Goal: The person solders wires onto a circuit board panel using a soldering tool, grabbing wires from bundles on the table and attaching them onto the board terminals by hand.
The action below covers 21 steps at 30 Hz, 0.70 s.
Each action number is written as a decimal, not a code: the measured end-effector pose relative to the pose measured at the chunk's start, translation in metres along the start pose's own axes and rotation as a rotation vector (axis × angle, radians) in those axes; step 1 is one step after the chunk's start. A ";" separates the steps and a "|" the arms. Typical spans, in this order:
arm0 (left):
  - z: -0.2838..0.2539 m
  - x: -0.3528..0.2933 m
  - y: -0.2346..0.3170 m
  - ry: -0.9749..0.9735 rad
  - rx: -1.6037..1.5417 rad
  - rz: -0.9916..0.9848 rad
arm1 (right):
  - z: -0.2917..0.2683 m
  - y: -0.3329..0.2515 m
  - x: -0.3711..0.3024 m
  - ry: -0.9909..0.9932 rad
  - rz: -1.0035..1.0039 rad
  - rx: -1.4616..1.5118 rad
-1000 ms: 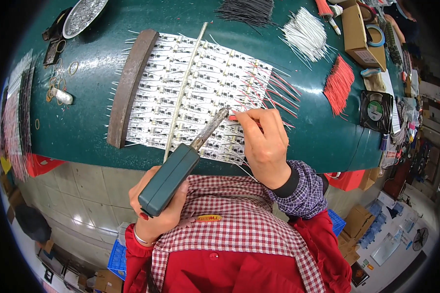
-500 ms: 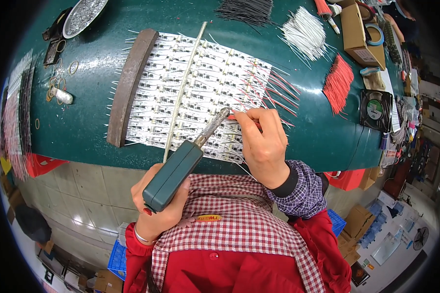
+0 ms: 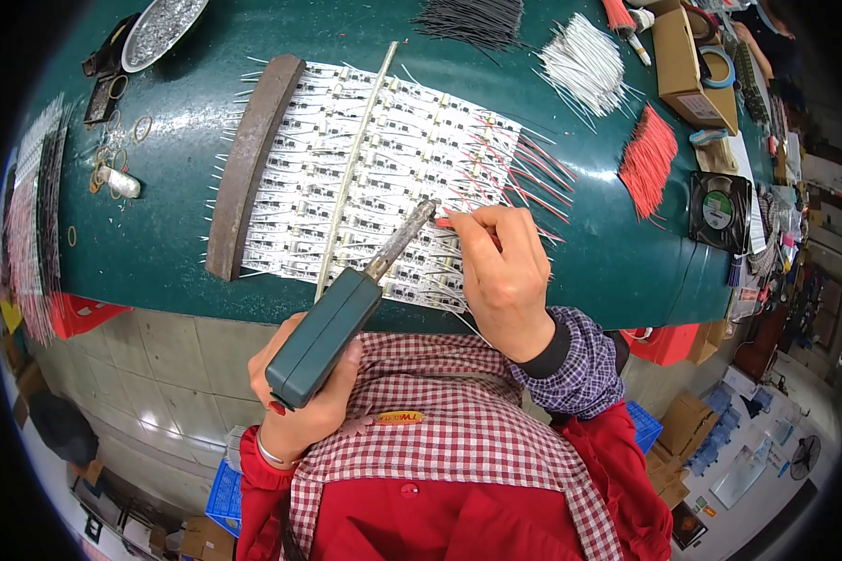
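Likely workshop: soldering iron (image 3: pixel 324 335), circuit boards (image 3: pixel 395 173)

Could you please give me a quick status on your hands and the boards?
Left hand gripping soldering iron, tip over white circuit boards. Right hand pinching red wire near tip. Brown bar across boards' left side, clear of tip.

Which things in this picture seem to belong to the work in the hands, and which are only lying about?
Seem to belong to the work:
soldering iron, in the left hand
red wire, in the right hand
white circuit boards, beneath the iron
brown bar, lying on the boards
red wire pile

Seem just lying about:
cardboard box
blue tape roll
black spool
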State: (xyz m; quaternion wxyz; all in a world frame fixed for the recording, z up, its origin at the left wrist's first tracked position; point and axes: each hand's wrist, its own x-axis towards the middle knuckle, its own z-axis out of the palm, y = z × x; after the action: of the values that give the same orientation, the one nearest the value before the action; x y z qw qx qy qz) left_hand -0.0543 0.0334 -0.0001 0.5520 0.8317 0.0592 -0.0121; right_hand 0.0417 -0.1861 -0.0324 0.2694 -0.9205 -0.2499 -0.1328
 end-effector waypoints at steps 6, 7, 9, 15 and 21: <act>-0.002 0.001 0.002 -0.015 0.026 0.016 | 0.002 0.002 0.000 0.022 -0.018 -0.030; -0.002 0.001 0.002 -0.021 0.035 0.018 | 0.002 0.003 -0.001 0.024 -0.019 -0.025; -0.002 0.001 0.002 -0.027 0.043 0.020 | 0.001 0.003 -0.001 0.021 -0.022 -0.017; -0.001 0.000 0.000 -0.034 0.010 0.002 | 0.000 0.002 -0.002 0.007 -0.013 0.006; 0.000 0.002 0.001 -0.056 0.026 -0.011 | 0.001 0.002 -0.002 0.006 -0.010 0.004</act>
State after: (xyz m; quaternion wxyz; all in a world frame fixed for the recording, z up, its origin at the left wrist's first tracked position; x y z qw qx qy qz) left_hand -0.0519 0.0333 0.0012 0.5423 0.8379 0.0480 -0.0393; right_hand 0.0414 -0.1877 -0.0350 0.2712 -0.9184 -0.2539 -0.1363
